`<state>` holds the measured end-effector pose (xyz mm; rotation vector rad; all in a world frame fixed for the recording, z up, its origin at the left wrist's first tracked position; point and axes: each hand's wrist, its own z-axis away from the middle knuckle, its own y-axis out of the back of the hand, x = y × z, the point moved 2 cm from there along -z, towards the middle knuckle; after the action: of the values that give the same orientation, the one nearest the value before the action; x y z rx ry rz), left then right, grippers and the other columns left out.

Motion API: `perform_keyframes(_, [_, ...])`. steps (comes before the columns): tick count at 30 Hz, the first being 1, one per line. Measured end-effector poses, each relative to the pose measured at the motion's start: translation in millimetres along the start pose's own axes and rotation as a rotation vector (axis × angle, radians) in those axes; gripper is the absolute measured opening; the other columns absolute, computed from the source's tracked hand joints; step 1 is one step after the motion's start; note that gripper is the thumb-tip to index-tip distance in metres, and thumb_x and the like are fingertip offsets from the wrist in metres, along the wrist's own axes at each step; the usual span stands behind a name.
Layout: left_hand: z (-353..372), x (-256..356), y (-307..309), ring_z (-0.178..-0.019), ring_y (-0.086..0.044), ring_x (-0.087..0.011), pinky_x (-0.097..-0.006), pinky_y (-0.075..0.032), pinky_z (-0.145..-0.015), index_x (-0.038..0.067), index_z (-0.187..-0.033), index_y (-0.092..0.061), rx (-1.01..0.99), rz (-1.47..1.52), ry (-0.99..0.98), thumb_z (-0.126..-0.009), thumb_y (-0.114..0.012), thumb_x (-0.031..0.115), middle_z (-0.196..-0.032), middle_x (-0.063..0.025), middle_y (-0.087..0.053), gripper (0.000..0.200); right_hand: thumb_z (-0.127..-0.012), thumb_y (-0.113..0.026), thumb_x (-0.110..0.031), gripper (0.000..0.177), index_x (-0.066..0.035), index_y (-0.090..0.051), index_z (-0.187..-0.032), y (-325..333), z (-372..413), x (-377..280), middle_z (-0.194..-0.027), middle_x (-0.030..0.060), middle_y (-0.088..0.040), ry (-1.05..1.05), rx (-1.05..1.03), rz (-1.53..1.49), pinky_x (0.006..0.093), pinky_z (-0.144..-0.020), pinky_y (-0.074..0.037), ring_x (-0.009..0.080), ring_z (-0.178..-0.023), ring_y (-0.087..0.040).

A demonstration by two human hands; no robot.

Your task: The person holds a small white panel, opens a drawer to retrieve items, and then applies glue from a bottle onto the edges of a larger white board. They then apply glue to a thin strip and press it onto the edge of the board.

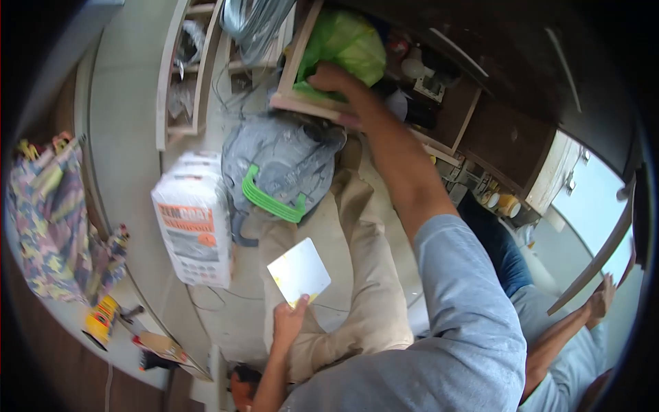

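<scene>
— Where is the left hand?

— The left hand (pixel 288 323) is low in the view, below and to the right of the white sack (pixel 195 226) with the orange label. Its thumb and fingers are pinched on the lower edge of a white card (pixel 298 271). The card stands out above the hand and has a yellow patch at the corner nearest the thumb.

— And the right one?

— The right hand (pixel 336 86) is stretched far out, above and to the right of the white sack. It lies palm down on the lower edge of a green plastic bag (pixel 347 44), which sits in a wooden crate (pixel 295 103). The bag bulges just beyond the fingers and touches them. The fingers are bent, but I cannot tell whether they grip the bag or the crate's rim.

— What lies between the two hands?

— A grey bag (pixel 281 154) with a green handle (pixel 271 199), just to the right of the white sack.

— Anyone else?

— Far to the right of the white sack, another person's hand (pixel 600 299) rests on a wooden board (pixel 594 264), well apart from both hands.
</scene>
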<state>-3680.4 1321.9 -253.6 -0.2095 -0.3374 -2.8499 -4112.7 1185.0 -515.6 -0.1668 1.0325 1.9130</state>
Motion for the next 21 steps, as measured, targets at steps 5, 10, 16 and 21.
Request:
perform_keyframes(5, [-9,3,-14,-0.063,-0.058,-0.0359,-0.0379,-0.045,-0.06,-0.006,-0.081,-0.061,0.014,0.213,-0.124,-0.083,-0.056,0.032,-0.068,-0.023,-0.059,0.038,-0.074,-0.052,-0.027,0.039,0.002,-0.059,-0.1,-5,13,29,-0.098,0.0223,-0.061,0.115,-0.119,0.055,0.0394,-0.077,-0.045,0.0353,-0.088,-0.059])
perform_keyframes(10, [-19,-15,-28,-0.067,-0.058,-0.0368,-0.0389,-0.045,-0.062,-0.004,-0.082,-0.062,-0.068,0.192,-0.062,-0.084,-0.054,0.032,-0.071,-0.0222,-0.06,0.037,-0.076,-0.053,-0.03,0.04,0.0,-0.058,-0.102,-15,-12,43,-0.097,0.022,-0.06,0.061,-0.111,0.114,0.0396,-0.079,-0.044,0.037,-0.09,-0.057])
perform_keyframes(16, [-17,-28,-24,-0.066,-0.058,-0.0361,-0.0389,-0.045,-0.062,-0.005,-0.082,-0.061,-0.055,0.228,-0.04,-0.084,-0.054,0.033,-0.07,-0.0225,-0.06,0.039,-0.077,-0.055,-0.023,0.035,-0.002,-0.055,-0.105,8,74,-29,-0.096,0.0203,-0.059,0.215,0.69,0.201,0.0416,-0.081,-0.043,0.0378,-0.089,-0.056])
perform_keyframes(21, [-22,-29,-15,-0.06,-0.057,-0.0364,-0.0388,-0.044,-0.058,-0.006,-0.075,-0.061,-0.087,0.247,0.024,-0.083,-0.055,0.036,-0.064,-0.0229,-0.057,0.043,-0.078,-0.059,-0.009,0.023,-0.003,-0.053,-0.099,-22,188,-65,-0.084,0.0118,-0.058,0.221,0.573,-0.297,0.0336,-0.067,-0.047,0.0235,-0.069,-0.056])
